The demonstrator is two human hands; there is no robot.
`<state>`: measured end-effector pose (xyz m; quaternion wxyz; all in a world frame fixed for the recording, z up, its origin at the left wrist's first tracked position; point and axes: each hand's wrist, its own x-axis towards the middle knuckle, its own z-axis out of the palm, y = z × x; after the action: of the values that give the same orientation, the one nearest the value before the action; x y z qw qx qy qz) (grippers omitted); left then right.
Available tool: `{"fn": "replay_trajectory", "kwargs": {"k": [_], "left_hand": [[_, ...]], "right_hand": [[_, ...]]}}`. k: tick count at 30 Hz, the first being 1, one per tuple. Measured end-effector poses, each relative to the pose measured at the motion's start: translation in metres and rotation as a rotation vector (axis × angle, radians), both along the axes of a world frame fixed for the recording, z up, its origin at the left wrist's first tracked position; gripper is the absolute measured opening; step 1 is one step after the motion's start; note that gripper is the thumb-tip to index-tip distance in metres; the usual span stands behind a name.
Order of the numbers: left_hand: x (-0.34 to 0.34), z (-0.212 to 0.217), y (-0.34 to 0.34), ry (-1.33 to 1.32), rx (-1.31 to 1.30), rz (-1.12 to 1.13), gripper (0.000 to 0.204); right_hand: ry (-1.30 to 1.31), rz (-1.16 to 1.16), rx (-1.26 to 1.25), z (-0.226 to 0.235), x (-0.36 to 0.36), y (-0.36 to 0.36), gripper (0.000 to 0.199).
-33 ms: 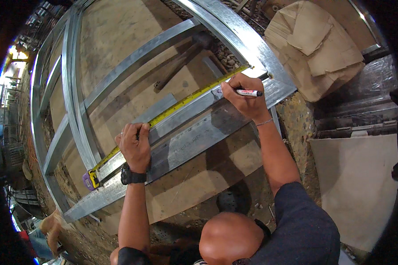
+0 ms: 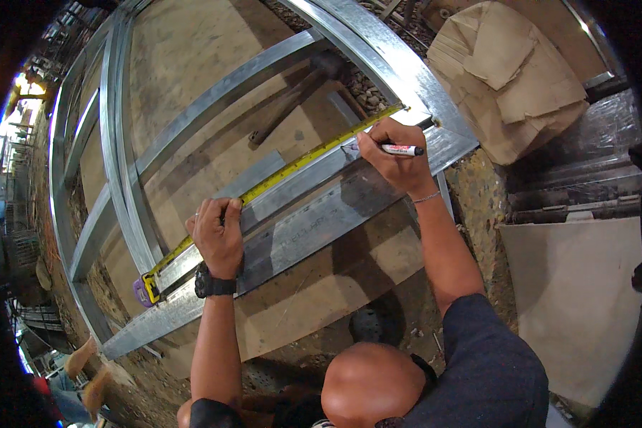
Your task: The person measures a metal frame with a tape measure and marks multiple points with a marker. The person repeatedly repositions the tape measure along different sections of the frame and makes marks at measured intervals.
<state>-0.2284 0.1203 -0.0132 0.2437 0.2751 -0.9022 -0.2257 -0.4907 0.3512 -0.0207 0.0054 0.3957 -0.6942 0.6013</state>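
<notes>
Plywood sheeting [image 2: 192,93] and gravelly ground make up the floor of what looks like a building site, with a frame of galvanised steel channels [image 2: 121,143] laid flat across it and bent by the lens toward the rim. Along the near channel [image 2: 314,221] runs a yellow tape measure blade [image 2: 299,162], stretched from lower left to upper right; its purple and yellow case [image 2: 146,289] lies at the left end, partly tucked against the channel. The left hand [image 2: 217,239], with a black wristwatch [image 2: 214,287] on the wrist, presses flat on the blade and channel, fingers together and curled over the edge. To the right, the right hand [image 2: 396,160] pinches a marker with a red and white barrel [image 2: 401,150] between thumb and fingers; its tip is hidden behind the knuckles, so whether it touches the metal cannot be told. A long dark hammer-like tool [image 2: 292,103] lies on the plywood farther off, its head hard to make out. Folded cardboard [image 2: 513,78] sits at the far right, beside dark wrapped bundles [image 2: 585,164] and a pale board [image 2: 578,299]. At the lower left edge another person's legs [image 2: 85,371] are cut off by the frame.
</notes>
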Motion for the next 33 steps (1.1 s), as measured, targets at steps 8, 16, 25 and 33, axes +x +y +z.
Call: {"fn": "replay_trajectory", "kwargs": {"k": [8, 16, 25, 33], "left_hand": [[-0.0063, 0.0008, -0.0020, -0.018, -0.006, 0.012, 0.021], [-0.0070, 0.0007, -0.0018, -0.010, 0.000, 0.014, 0.022], [-0.0074, 0.0006, -0.0013, 0.002, -0.010, 0.008, 0.021], [-0.0062, -0.0018, -0.0038, 0.012, 0.004, 0.004, 0.021]], "right_hand": [[0.053, -0.016, 0.014, -0.0006, -0.0060, -0.0040, 0.031], [0.039, -0.010, 0.012, 0.0012, -0.0050, -0.0029, 0.030], [0.019, -0.006, -0.038, 0.0012, -0.0068, -0.0024, 0.029], [-0.178, -0.033, -0.065, -0.0005, -0.0051, 0.0015, 0.028]]}}
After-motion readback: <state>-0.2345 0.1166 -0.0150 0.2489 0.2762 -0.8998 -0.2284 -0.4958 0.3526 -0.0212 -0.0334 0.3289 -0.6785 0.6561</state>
